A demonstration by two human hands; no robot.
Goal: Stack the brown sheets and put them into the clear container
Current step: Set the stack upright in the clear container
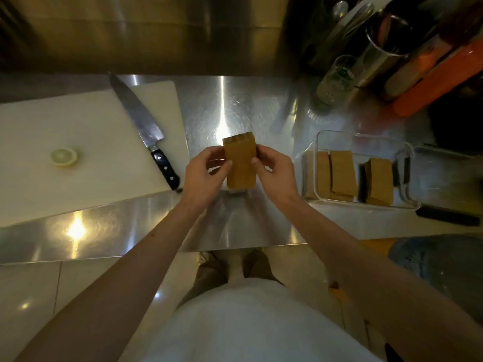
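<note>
Holding one brown stack (241, 163) in both hands' grip — more stacks (343, 173) inside clear container (360, 138).

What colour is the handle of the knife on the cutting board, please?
Black with small silvery rivets, on the knife handle; head view.

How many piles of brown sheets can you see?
3: one stack held between both hands over the counter, and two piles inside the clear container. Loose sheets underneath may be hidden.

Left hand (202, 173) and right hand (277, 173) pinching brown sheet stack (240, 163) above counter (235, 105) centre, clear container (358, 137) near right edge with more stacks inside, knife (142, 126) on cutting board (78, 142) left
</note>
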